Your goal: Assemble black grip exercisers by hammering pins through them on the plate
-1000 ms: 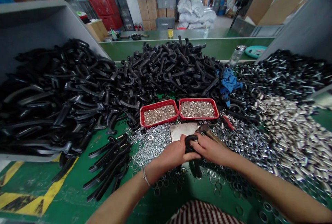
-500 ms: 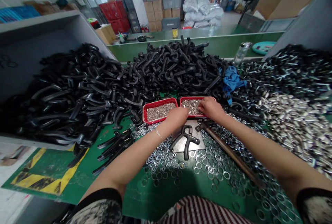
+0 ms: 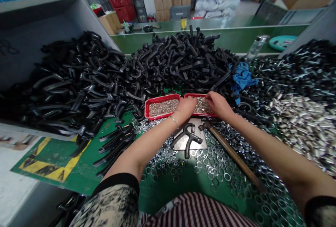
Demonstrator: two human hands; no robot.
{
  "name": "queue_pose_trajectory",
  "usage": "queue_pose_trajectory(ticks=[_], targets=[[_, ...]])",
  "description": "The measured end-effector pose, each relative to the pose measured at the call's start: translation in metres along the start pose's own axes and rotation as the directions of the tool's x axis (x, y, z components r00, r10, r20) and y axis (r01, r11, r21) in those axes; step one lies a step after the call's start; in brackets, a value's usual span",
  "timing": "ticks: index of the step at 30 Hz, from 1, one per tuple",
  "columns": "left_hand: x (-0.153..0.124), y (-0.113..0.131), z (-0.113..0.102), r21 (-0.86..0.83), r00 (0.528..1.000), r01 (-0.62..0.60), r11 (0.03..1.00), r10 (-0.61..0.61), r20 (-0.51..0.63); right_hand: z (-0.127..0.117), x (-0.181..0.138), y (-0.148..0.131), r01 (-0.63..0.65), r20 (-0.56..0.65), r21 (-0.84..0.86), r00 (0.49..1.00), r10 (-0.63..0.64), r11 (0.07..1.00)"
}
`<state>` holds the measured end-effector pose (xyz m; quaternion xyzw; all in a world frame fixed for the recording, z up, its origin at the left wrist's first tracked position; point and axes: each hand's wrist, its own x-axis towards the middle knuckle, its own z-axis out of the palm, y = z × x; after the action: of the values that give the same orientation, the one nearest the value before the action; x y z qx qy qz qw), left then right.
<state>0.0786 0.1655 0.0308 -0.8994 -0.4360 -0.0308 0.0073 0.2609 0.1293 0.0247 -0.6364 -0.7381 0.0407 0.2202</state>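
Note:
Both my hands reach forward to two red trays of small silver parts. My left hand [image 3: 186, 107] rests with curled fingers on the rim between the left red tray [image 3: 154, 115] and the right red tray [image 3: 189, 95]. My right hand [image 3: 218, 103] lies over the right tray, its fingers bent down among the silver pieces [image 3: 201, 106]; what it pinches is hidden. Behind my wrists a black plastic grip assembly [image 3: 187, 138] lies on a small metal plate [image 3: 183, 143]. A hammer with a wooden handle [image 3: 231, 155] lies beside my right forearm.
Big heaps of black plastic handles [image 3: 78, 80] fill the left and back of the green table. A blue cloth [image 3: 243, 76] sits at the back right. Silver sleeves [image 3: 301, 125] pile at the right. Loose metal rings [image 3: 210, 167] cover the table near me. Finished black grips [image 3: 115, 146] lie left.
A second ago both hands held the black grip near me. They put it on the metal plate and reached to the red trays. Since half a second ago they shifted only slightly.

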Motion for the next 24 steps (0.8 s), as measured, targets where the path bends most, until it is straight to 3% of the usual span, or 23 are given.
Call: queue_pose_trajectory(ticks=[4,10,14,19,24], targets=[[0.000,-0.001,0.003,-0.021,1.000,0.008,1.000,-0.008,-0.006,-0.006,-0.029,0.002,-0.019,0.029,0.263,1.000,0.012,0.965],[-0.002,-0.005,0.010,-0.100,0.998,0.020,0.995,-0.026,-0.057,-0.015,-0.059,-0.029,0.025,0.114,0.312,0.992,-0.063,0.950],[-0.003,-0.010,0.015,-0.265,0.993,0.018,0.964,-0.049,-0.109,0.005,-0.067,-0.043,-0.030,0.258,0.344,0.964,-0.064,0.938],[0.000,-0.015,0.014,-0.502,0.986,0.038,0.864,-0.113,-0.119,0.033,-0.072,-0.036,-0.126,0.250,0.332,0.967,0.041,0.935],[-0.008,-0.020,0.007,-0.737,0.956,0.031,0.676,-0.235,-0.175,0.034,-0.074,-0.041,-0.185,0.251,0.307,0.962,0.108,0.933]])
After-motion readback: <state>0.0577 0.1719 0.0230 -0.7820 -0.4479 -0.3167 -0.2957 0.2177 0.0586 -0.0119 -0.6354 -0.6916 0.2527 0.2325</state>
